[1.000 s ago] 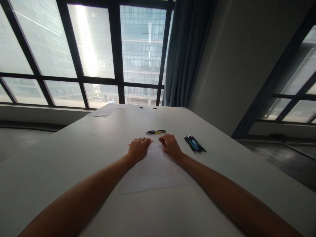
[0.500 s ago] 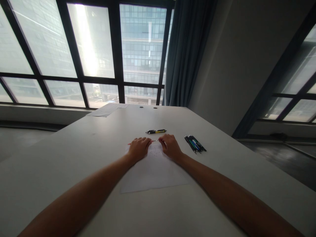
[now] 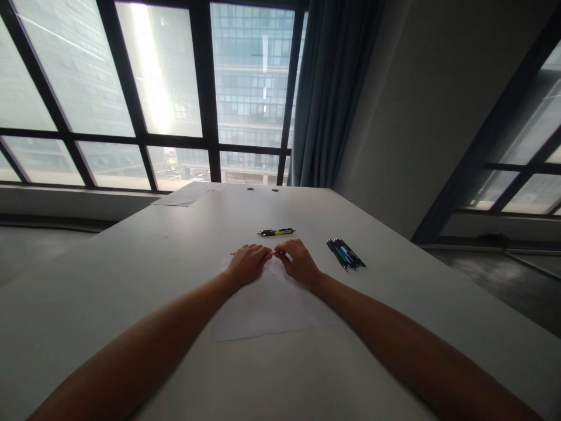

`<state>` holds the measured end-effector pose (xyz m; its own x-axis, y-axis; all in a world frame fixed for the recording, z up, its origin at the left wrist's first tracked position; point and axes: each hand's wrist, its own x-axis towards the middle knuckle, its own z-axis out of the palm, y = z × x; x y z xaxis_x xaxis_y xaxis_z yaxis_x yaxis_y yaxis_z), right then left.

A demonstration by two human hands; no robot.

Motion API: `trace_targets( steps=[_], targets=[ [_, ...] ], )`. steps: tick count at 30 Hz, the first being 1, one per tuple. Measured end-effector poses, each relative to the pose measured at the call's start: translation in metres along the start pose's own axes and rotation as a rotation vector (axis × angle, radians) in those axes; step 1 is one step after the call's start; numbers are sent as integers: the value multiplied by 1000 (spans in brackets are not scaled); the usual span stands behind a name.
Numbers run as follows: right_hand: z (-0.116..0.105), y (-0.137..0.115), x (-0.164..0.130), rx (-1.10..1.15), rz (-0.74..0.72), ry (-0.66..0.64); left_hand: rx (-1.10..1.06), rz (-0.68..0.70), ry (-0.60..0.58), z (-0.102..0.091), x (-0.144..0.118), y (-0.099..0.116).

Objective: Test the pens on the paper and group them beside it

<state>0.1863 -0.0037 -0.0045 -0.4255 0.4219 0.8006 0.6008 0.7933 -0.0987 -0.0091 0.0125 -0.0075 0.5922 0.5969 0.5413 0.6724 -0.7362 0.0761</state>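
My left hand point(image 3: 248, 262) is closed round a slim orange-red pen point(image 3: 232, 254), whose end sticks out past the left side of the fist. My right hand point(image 3: 298, 259) pinches the pen's other end, with thumb and forefinger close to the left fingertips. Most of the pen is hidden by the fingers. Under both hands lies a white sheet of paper point(image 3: 272, 316) with small marks near its top. Just beyond the hands rests a black and yellow pen point(image 3: 276, 232). To the right of my right hand several dark pens point(image 3: 346, 254) lie side by side.
The white table point(image 3: 210, 219) stretches away toward the windows. More paper point(image 3: 182, 196) lies at its far left corner. Two dark round spots point(image 3: 274, 190) show near the far edge. A blue curtain point(image 3: 324, 105) hangs behind on the right.
My right hand has moved left, closer to my left hand. The thin shiny piece that showed between the hands is now covered by the fingers.
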Motion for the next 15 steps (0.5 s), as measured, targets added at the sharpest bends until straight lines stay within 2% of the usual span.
trace_targets(
  steps=[5,9,12,15],
  targets=[
    [-4,9,1,51,59,-30,-7,15,9,1,0,-1],
    [-13,29,-1,-105,249,-36,6,9,8,2,1,0],
    [-17,45,-6,-275,367,-165,11,18,11,3,1,0],
    [-16,54,-10,-322,421,-328,21,19,14,4,0,0]
  ],
)
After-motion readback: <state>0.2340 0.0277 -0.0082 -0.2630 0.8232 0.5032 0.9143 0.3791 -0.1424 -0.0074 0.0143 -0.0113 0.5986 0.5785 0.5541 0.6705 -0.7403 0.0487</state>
